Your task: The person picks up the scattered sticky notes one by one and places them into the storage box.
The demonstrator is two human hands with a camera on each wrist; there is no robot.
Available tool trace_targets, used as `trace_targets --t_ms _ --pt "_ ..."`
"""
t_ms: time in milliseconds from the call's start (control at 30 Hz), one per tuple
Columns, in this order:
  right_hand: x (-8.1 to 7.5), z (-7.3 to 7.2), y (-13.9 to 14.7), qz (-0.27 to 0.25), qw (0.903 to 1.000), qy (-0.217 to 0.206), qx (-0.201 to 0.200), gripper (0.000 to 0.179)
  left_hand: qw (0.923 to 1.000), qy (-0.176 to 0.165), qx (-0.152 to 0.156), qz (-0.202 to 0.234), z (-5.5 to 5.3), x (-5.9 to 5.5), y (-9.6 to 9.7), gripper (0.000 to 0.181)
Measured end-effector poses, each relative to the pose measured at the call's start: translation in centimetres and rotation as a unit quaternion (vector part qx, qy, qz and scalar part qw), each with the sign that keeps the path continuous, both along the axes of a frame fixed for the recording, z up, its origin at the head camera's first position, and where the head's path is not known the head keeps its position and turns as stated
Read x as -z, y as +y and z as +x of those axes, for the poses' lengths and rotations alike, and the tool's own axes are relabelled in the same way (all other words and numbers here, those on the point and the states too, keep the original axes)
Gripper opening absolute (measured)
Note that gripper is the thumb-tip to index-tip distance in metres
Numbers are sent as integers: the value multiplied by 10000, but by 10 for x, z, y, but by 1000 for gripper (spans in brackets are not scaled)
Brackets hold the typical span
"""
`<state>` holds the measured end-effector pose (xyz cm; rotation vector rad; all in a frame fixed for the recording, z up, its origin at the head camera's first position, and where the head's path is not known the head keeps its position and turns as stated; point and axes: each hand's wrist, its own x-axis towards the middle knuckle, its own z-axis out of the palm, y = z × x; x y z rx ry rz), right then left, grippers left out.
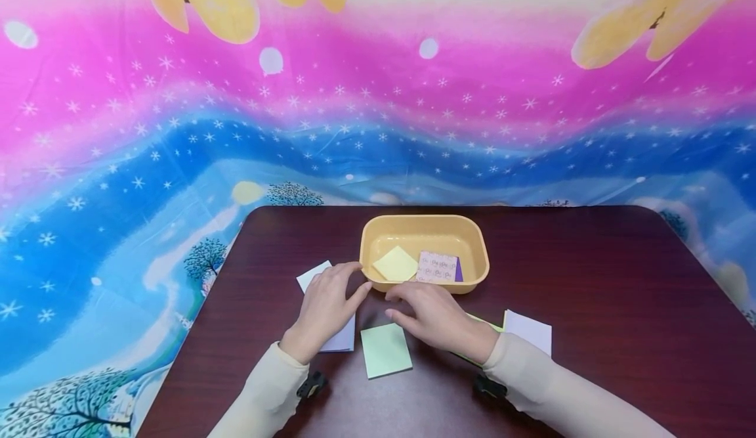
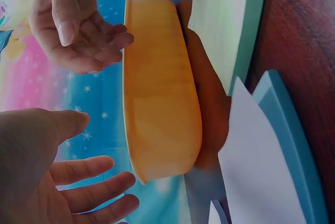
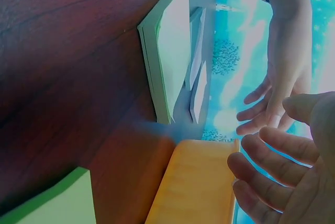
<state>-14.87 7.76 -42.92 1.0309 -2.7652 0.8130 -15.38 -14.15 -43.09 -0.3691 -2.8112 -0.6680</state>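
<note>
A yellow plastic tray stands toward the back of the table. Inside it lie a pale yellow sticky-note pad, a pink patterned pad and a purple piece partly under the pink one. My left hand is at the tray's front left corner, fingers relaxed and holding nothing; whether it touches the rim I cannot tell. By the front edge, my right hand has loosely bent fingers with nothing between them. On the table between my wrists lies a light green pad.
A white pad and a pale lavender pad lie by my left hand, partly hidden by it. Near my right forearm are another white pad and a yellow-green pad, mostly covered. A printed cloth hangs behind the table.
</note>
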Motion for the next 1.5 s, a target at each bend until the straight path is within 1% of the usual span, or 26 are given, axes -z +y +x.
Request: trace_targets --t_ms 133,333,600,800,1033,1233,1500 --pt "1 1 -3 93 10000 -19 -18 25 10000 -27 -51 9 0 3 -4 39" --pt "4 3 -6 177 9998 -60 4 27 9998 -82 -157 -91 -1 7 -10 39" --pt "5 4 -12 132 9998 -108 -93 27 9993 -55 -317 -191 -4 12 -19 42" --pt "5 4 -16 227 9995 -142 -151 28 9989 -74 -406 -211 -6 12 -26 40" --pt "6 2 -19 163 9995 -222 -161 28 9977 -254 -553 -295 -9 14 -32 44" --pt "8 -1 -22 197 9991 -342 -165 27 9977 -143 -575 -321 -13 14 -38 43" --pt "8 -1 -25 225 9989 -376 -165 27 9962 -349 -734 -304 -18 16 -50 47"
